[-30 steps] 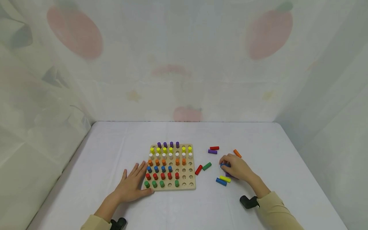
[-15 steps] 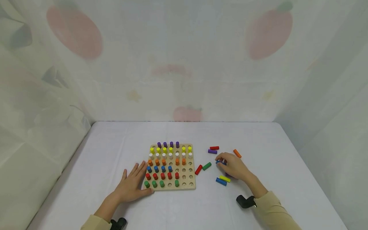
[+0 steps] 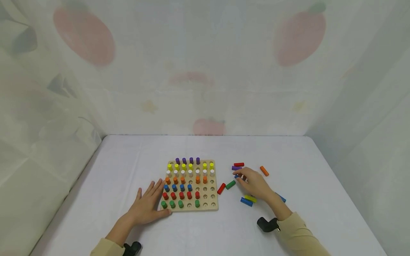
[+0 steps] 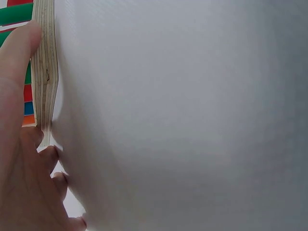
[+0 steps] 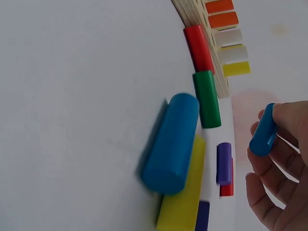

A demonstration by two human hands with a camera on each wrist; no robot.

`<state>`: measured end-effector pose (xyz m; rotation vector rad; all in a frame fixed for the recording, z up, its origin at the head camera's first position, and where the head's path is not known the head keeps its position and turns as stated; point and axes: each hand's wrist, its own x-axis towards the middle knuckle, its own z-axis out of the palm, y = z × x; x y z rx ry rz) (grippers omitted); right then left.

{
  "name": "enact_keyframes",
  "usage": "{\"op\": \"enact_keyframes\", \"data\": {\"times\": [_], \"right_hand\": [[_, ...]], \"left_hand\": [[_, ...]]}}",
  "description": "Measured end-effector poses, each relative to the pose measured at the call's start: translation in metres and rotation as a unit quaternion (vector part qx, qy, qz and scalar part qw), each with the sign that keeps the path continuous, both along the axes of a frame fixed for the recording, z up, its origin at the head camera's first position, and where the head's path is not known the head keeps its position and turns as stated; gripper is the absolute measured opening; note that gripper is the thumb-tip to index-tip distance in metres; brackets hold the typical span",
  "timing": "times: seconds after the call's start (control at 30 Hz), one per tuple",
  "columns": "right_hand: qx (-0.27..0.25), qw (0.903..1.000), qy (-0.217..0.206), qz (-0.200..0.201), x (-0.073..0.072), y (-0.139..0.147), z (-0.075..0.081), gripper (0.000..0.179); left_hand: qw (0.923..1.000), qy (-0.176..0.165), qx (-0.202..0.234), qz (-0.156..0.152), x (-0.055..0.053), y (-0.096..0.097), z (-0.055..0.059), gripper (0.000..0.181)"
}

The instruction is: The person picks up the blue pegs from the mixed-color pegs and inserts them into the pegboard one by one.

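Note:
A pegboard (image 3: 208,209) of pale wood carries rows of coloured pegs: purple, yellow, white, orange, blue, red and green. My left hand (image 3: 145,207) rests at its left side, fingers spread and straight, the thumb touching the near left corner. The left wrist view shows that thumb (image 4: 21,43) against the layered edge. Right of the board, my right hand (image 3: 256,185) pinches a blue peg (image 5: 263,130) between thumb and fingers, above the table. Close to this hand lie a purple peg (image 3: 236,168), a red peg (image 3: 238,164) and a green peg (image 3: 230,184).
Another red peg (image 3: 221,188) lies beside the board's right edge. A yellow peg (image 3: 250,198) and a second blue peg (image 3: 246,202) lie together below the right hand. An orange peg (image 3: 264,171) is farther right; one more blue peg (image 3: 281,197) shows past the right wrist.
My right hand has moved left toward the board, carrying the blue peg. The blue peg behind the right wrist has come into sight. My left hand stays where it was.

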<state>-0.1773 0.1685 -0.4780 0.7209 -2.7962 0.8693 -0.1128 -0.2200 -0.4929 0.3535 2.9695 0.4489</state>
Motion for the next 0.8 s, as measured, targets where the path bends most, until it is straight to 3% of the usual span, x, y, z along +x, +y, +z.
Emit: {"op": "enact_keyframes", "data": {"times": [0.23, 0.6, 0.8], "right_hand": [[-0.034, 0.9986, -0.040, 0.000, 0.002, -0.016, 0.003, 0.023], [-0.072, 0.9940, -0.033, 0.075, 0.004, -0.042, 0.003, 0.019], [-0.092, 0.9901, -0.044, 0.097, 0.005, -0.058, 0.004, 0.023]], "left_hand": [[1.0000, 0.004, 0.001, -0.004, 0.000, -0.001, 0.000, 0.103], [1.0000, 0.000, -0.006, -0.001, -0.001, -0.001, -0.003, 0.104], [1.0000, 0.003, -0.004, -0.003, -0.001, -0.002, -0.003, 0.104]]}}
